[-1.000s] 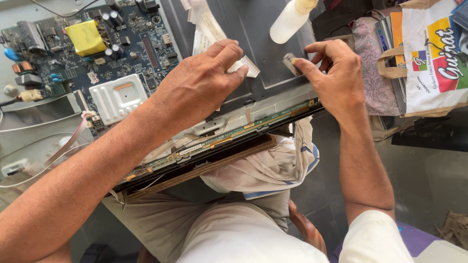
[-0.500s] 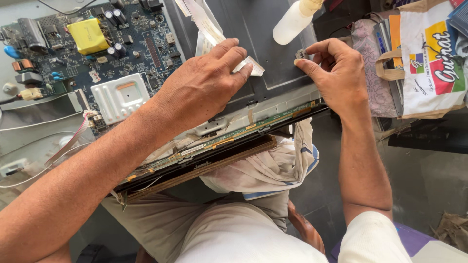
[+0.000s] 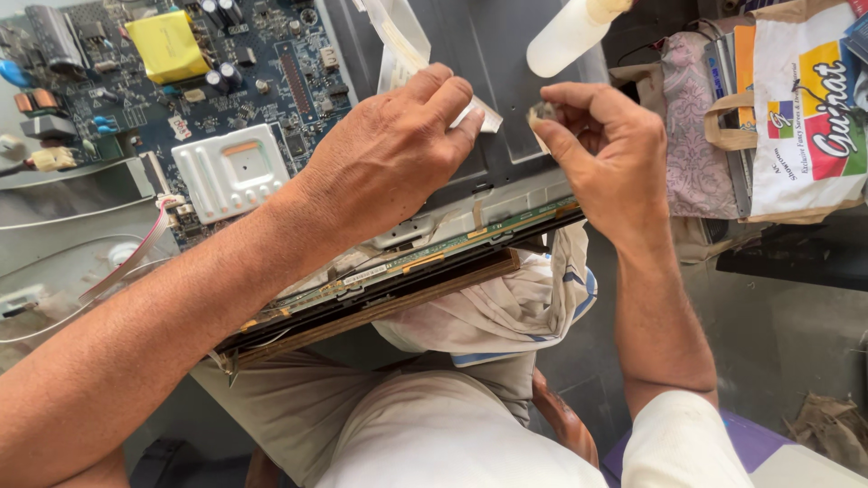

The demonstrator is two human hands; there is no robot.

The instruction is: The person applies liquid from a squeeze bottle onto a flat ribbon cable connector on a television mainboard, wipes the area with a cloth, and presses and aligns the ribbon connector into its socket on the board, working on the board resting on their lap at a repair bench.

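Observation:
My left hand (image 3: 384, 158) lies palm down on the grey metal back of a flat screen panel (image 3: 488, 63), its fingertips pressing the end of a white flat ribbon cable (image 3: 402, 36). My right hand (image 3: 601, 149) hovers just to the right, thumb and fingers pinched on a small pale scrap (image 3: 542, 113), lifted a little above the panel. A dark blue circuit board (image 3: 262, 72) with a yellow block (image 3: 167, 45) and a white metal shield (image 3: 231, 172) sits left of my left hand. The panel's lower edge shows a thin green strip board (image 3: 425, 253).
A white plastic bottle (image 3: 570, 36) lies at the panel's top right. Printed carrier bags (image 3: 805, 108) stand at the right. A white cloth (image 3: 506, 307) hangs under the panel over my lap. Thin wires (image 3: 117, 262) trail at the left. Grey floor lies to the lower right.
My right hand has lifted off the panel surface, drawing the small scrap up with it. My left hand has stayed pressed on the ribbon cable.

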